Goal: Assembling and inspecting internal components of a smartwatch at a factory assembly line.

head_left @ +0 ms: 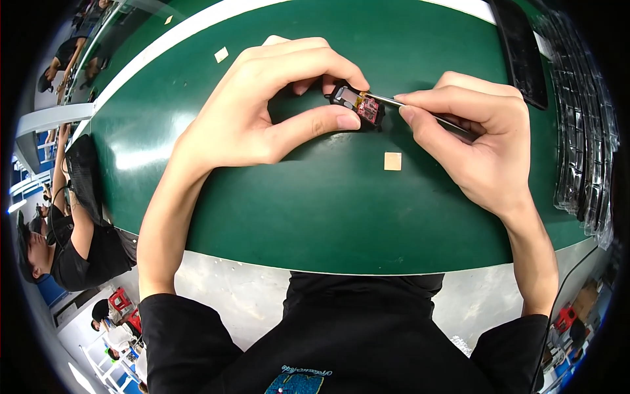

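Small black-cased electronic module with a pinkish-red circuit board, held between the two hands over the dark green tabletop. The bare left hand pinches it narrowly, thumb at the near side and index finger at the far side. The bare right hand grips a thin, silvery metal tool, probably tweezers, in a close pen-like hold; its tip meets the module near a yellowish patch. The step in hand appears to be fine work on the exposed interior. The next move would seem to call for a steady left pinch and a small, controlled shift of the tip. Just nearer than the module lies a flat, pale beige square; a second beige piece lies beyond the left hand. Farther off at right are a glossy black rectangular slab and clear-plastic-wrapped black strips; at far left, a co-worker in black. Hard to make out: whether the tip presses or clasps anything, and whether the module touches the tabletop. The left hand's remaining fingers are partly hidden, and the rim cuts off the strips.
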A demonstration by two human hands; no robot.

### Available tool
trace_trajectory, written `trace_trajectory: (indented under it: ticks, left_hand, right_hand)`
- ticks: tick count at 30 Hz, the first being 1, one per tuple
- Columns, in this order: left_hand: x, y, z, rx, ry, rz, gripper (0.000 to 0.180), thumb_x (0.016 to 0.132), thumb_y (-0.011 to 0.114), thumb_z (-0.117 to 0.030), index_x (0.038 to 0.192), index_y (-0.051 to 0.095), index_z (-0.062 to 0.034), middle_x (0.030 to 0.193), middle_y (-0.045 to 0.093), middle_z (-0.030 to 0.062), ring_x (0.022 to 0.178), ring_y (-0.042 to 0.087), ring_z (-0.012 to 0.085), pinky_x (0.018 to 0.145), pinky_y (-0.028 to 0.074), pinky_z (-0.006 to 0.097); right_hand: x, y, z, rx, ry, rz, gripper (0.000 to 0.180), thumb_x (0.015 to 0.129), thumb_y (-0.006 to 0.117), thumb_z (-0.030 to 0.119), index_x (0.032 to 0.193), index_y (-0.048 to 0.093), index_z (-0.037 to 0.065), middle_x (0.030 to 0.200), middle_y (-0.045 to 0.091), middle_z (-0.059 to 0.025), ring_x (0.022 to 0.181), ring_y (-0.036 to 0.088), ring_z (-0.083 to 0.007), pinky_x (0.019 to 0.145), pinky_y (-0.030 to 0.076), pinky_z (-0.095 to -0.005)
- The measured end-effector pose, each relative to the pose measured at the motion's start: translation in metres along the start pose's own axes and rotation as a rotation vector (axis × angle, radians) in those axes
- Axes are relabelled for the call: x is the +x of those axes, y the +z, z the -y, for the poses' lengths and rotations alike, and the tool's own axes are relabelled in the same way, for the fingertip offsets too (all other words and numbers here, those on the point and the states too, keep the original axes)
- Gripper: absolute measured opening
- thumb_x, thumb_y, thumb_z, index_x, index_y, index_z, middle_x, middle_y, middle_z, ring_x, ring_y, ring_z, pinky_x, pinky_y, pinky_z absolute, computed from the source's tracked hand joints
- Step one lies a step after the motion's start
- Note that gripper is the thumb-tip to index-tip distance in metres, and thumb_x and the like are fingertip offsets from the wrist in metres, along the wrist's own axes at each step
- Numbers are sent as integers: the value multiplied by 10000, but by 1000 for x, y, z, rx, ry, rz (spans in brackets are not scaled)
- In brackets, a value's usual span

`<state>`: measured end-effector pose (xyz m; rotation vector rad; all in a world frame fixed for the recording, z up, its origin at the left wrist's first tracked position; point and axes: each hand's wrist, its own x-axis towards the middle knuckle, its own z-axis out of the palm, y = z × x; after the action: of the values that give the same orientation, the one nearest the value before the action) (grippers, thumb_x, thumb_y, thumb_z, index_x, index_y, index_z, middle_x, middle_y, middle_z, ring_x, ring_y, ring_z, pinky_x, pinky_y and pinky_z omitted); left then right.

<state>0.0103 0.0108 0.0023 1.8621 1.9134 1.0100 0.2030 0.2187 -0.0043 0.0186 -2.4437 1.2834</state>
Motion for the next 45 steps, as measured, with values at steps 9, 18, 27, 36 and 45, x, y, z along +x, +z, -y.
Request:
trace_trajectory:
  ticks: [9, 18, 27, 36, 45]
  left_hand:
    - [-4, 5, -6, -27, -105, -32, 549, 736, 956, -131, 1247, 765, -71, 989, 693, 10, 822, 493, 159, 837, 408, 318]
    - [-4, 4, -5, 16, -58, -1, 532, 774, 962, -165, 1263, 767, -89, 975, 666, -8, 843, 497, 165, 875, 397, 329]
    - [-2, 0, -10, -74, -197, 10, 685, 742, 985, -121, 1354, 683, -68, 1018, 664, 1, 875, 501, 143, 859, 445, 308]
    - [0, 2, -18, -157, -181, -6, 879, 618, 1050, -229, 1401, 670, -114, 988, 701, -11, 874, 497, 168, 928, 413, 343]
    - [-10, 1, -20, -76, -211, 4, 698, 714, 964, -172, 1358, 712, -76, 980, 694, 22, 888, 500, 173, 864, 444, 328]
  right_hand:
    - [0, -1, -3, 97, 51, -63, 193, 968, 788, -22, 1156, 827, -43, 813, 706, -7, 656, 566, -27, 555, 378, -201]
    - [1, 8, 18, 8, 96, 8, 253, 958, 807, 53, 1180, 723, -34, 913, 665, -77, 741, 612, -100, 594, 485, -284]
    - [6, 19, 8, -165, -72, 18, 371, 831, 879, 213, 1103, 740, 3, 989, 712, -137, 844, 749, -368, 720, 602, -466]
    - [-6, -9, 41, -169, -61, -19, 419, 787, 881, 264, 1017, 643, 6, 982, 670, -145, 741, 699, -398, 665, 556, -487]
    - [-72, -137, 115, -407, 218, -533, 387, 766, 944, 161, 1040, 709, 21, 802, 581, 42, 736, 503, -25, 625, 383, -201]
